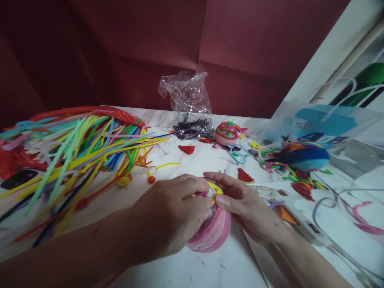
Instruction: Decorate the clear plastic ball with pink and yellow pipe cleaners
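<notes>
Pink ball (213, 235), probably light and soft, suits gripping by its sides; left hand (177, 206) and right hand (243, 199) grasp its top.

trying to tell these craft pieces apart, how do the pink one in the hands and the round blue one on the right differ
The pink piece mixes lighter and deeper pinks; the blue piece runs from dark to lighter blue. The left hand and right hand hold the pink piece, while the blue piece sits clear of both. Both look rounded and banded.
</notes>
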A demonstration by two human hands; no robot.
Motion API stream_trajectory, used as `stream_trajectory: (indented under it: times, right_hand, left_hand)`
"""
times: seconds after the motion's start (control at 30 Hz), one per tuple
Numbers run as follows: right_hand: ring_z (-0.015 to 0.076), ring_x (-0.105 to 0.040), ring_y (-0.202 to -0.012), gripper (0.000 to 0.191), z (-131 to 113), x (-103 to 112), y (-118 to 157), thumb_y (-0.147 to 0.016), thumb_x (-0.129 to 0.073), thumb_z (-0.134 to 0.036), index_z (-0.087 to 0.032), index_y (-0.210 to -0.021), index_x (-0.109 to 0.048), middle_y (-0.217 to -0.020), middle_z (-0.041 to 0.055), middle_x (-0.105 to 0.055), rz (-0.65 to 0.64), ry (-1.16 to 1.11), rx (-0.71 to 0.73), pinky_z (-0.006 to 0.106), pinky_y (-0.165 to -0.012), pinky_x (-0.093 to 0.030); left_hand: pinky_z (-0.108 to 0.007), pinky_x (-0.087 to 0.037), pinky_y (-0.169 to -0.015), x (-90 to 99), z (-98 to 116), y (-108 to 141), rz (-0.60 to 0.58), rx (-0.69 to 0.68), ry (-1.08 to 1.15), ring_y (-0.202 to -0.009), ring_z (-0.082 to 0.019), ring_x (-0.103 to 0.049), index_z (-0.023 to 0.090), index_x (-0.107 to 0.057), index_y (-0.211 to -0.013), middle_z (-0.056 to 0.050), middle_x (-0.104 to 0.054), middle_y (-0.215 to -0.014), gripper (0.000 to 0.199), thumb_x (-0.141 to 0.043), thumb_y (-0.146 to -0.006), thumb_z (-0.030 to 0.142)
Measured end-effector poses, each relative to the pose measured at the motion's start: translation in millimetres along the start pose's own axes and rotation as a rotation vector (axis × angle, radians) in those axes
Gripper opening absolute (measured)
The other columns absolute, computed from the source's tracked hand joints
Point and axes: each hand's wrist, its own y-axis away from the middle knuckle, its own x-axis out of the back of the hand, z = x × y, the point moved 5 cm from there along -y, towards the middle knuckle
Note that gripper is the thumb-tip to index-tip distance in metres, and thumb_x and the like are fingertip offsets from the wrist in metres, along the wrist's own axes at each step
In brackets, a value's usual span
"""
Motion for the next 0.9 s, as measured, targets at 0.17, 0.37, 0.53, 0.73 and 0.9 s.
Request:
stream_trajectory:
  times: [0.17,0.37,0.53,0.73,0.9]
  right_hand:
    - [0.0179,-0.065,-0.092,0.042,-1.4,-1.1,-0.5,-0.062,-0.082,-0.028,-0.025,-0.101,-0.067,-0.106,0.0037,-0.070,-0.013,-0.033,-0.017,0.033,-0.086,-0.049]
    - [0.0152,-0.065,-0.085,0.039,-1.9,-4.6,-3.7,-0.062,-0.083,-0.031,-0.024,-0.098,-0.069,-0.097,0.0022,-0.072,-0.036,-0.052,-0.032,0.029,-0.081,-0.049]
    - [0.0166,-0.066,-0.088,0.041,6.2,-7.1,-6.1,-0.066,-0.079,-0.040,-0.023,-0.102,-0.068,-0.100,0.0035,-0.072,-0.057,-0.072,-0.034,0.030,-0.082,-0.049]
    - [0.0248,-0.064,-0.098,0.045,6.7,-8.8,-3.2,-0.075,-0.063,-0.057,-0.022,-0.104,-0.067,-0.110,0.0096,-0.070,-0.048,-0.101,-0.024,0.041,-0.090,-0.046]
    - [0.0172,-0.065,-0.091,0.036,4.3,-11.6,-1.0,-0.072,-0.074,-0.042,-0.024,-0.103,-0.068,-0.101,0.0042,-0.072,-0.026,-0.076,-0.009,0.030,-0.083,-0.048]
  left_hand:
    - [-0.033,-0.051,-0.094,-2.1,-4.6,15.6,0.121,-0.068,0.032,-0.110,-0.021,-0.059,0.011,-0.060,-0.106,-0.015,-0.066,-0.108,0.021,-0.046,-0.090,0.014]
    - [-0.036,-0.048,-0.099,-7.6,-10.7,21.4,0.099,-0.050,0.140,-0.115,-0.023,-0.056,0.012,-0.057,-0.113,-0.016,-0.063,-0.114,0.027,-0.048,-0.091,0.024]
    - [-0.035,-0.047,-0.098,-4.9,-8.7,23.5,0.138,-0.076,0.062,-0.112,-0.023,-0.057,0.011,-0.056,-0.111,-0.016,-0.064,-0.112,0.026,-0.049,-0.090,0.025]
    - [-0.036,-0.048,-0.097,-5.2,-4.8,22.0,0.147,-0.090,0.040,-0.108,-0.023,-0.058,0.010,-0.057,-0.108,-0.016,-0.065,-0.109,0.025,-0.049,-0.089,0.024]
    - [-0.036,-0.050,-0.096,-5.8,0.0,17.2,0.162,-0.081,0.014,-0.105,-0.023,-0.060,0.008,-0.061,-0.101,-0.016,-0.067,-0.103,0.023,-0.048,-0.090,0.023]
